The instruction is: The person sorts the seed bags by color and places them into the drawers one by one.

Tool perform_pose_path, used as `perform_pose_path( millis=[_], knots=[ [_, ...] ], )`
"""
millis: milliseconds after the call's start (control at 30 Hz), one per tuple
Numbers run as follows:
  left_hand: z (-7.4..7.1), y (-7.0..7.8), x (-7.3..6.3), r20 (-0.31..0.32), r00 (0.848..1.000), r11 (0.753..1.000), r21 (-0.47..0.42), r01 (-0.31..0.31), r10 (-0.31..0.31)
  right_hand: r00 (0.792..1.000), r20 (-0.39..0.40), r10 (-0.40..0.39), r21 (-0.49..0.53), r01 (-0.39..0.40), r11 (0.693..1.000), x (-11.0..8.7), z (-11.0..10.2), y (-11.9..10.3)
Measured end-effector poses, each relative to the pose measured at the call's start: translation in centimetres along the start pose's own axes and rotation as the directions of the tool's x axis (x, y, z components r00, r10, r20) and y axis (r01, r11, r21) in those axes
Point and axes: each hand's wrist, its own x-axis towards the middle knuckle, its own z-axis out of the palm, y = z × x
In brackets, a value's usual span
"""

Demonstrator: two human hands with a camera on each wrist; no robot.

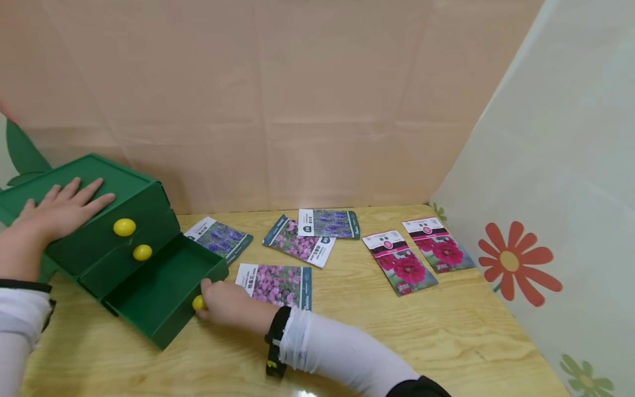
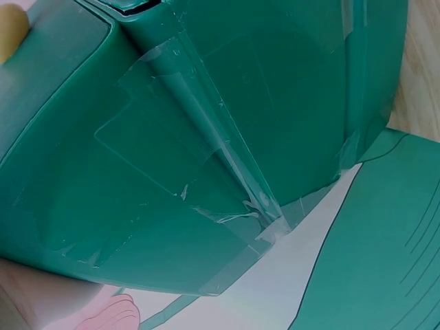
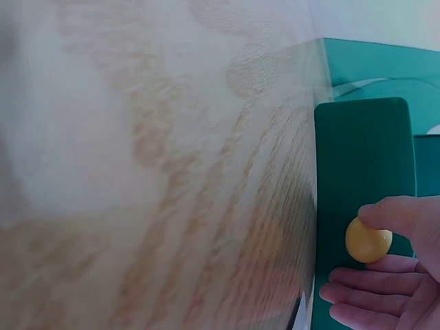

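Observation:
A green drawer box (image 1: 99, 237) with yellow knobs stands at the left in the head view, turned at an angle. My left hand (image 1: 62, 212) rests flat on its top, fingers spread. The bottom drawer (image 1: 161, 281) is pulled out, its bare green floor showing. With thumb and fingers my right hand (image 1: 228, 303) pinches that drawer's yellow knob (image 3: 368, 240); the right wrist view shows the other fingers held loosely below it. In the left wrist view, clear tape covers the box's side (image 2: 172, 158), and only a bit of the left hand (image 2: 41, 295) shows.
Several flower seed packets lie on the wooden table (image 1: 446, 331). A pink-flowered packet (image 1: 278, 284) is just beyond my right wrist, and a purple one (image 1: 220, 238) lies by the drawer. Two magenta-flowered packets (image 1: 402, 264) are farther right. Covered walls (image 1: 322, 110) stand behind and at right.

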Motion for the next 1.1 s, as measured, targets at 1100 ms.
perform_pose_path(
  millis=[1100],
  knots=[
    [0.0,-0.3,0.2,0.015,1.0,1.0,0.003,0.005,-0.005,0.996,-0.022,-0.09,0.014,0.09,0.996,-0.5,-1.0,1.2]
  ],
)
